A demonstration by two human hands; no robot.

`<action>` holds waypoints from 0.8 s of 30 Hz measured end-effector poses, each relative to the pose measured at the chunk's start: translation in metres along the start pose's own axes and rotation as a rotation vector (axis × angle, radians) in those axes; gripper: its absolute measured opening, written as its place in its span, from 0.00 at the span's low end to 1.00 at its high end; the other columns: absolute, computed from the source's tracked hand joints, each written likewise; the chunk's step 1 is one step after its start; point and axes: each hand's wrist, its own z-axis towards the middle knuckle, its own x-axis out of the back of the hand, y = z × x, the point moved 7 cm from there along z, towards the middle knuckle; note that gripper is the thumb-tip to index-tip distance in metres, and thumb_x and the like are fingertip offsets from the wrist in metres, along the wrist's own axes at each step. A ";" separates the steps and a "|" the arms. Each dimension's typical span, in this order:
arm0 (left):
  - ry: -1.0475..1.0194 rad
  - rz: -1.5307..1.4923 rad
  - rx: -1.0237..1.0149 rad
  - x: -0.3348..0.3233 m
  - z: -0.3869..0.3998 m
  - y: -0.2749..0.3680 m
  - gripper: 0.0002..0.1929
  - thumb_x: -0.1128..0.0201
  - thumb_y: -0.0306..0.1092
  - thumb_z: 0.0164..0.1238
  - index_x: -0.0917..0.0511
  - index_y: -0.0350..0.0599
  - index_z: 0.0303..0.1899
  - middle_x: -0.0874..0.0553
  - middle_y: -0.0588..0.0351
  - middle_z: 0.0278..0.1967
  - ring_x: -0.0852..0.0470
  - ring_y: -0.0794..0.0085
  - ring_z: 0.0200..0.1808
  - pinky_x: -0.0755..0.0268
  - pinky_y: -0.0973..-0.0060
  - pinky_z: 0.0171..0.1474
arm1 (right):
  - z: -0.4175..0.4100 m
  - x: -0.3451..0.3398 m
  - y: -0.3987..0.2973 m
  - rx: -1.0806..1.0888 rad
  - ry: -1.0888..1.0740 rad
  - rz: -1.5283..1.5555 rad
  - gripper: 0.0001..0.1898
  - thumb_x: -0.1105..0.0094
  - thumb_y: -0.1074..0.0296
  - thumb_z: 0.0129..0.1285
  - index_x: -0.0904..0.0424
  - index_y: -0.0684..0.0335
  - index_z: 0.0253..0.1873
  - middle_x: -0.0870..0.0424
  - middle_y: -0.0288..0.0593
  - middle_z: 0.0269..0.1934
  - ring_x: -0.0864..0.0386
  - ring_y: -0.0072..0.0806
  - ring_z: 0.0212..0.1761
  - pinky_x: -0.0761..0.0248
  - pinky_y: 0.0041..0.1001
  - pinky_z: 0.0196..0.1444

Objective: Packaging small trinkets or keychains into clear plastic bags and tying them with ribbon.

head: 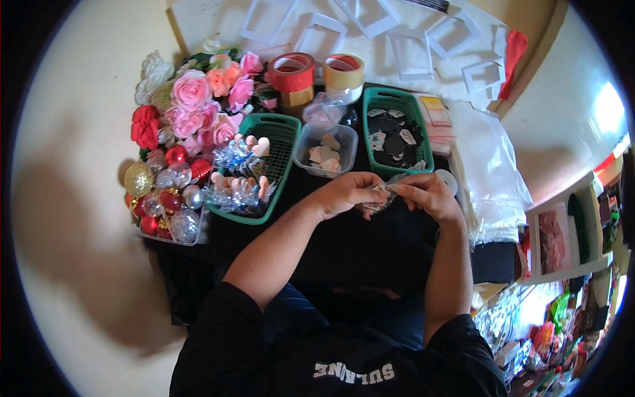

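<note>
My left hand (348, 193) holds a small patterned flat piece (376, 203) in a clear plastic wrap. At the wrap's upper right edge, the fingertips of my right hand (425, 195) pinch the plastic. Just above my hands stand a clear plastic tub (326, 174) of small pale shaped pieces and a green plastic basket (430, 168) holding black and patterned pieces. Another green basket (276, 203), farther left, has rows of wrapped items with silvery plastic. A white ring-shaped roll (448, 182) lies beside my right hand.
Artificial roses (192, 89) and a clear container of Christmas baubles (171, 198) stand at the left. Tape rolls (292, 72) are stacked at the back, before white frames (322, 34). Clear plastic bags (488, 159) lie at the right on the black-covered table (357, 253).
</note>
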 end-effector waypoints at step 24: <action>0.148 0.759 -0.095 -0.010 -0.014 0.008 0.19 0.30 0.38 0.61 0.24 0.45 0.51 0.17 0.52 0.36 0.17 0.67 0.39 0.26 0.69 0.45 | -0.123 0.067 0.002 0.058 0.828 -0.154 0.14 0.38 0.60 0.70 0.19 0.65 0.33 0.23 0.31 0.24 0.31 0.16 0.27 0.37 0.20 0.30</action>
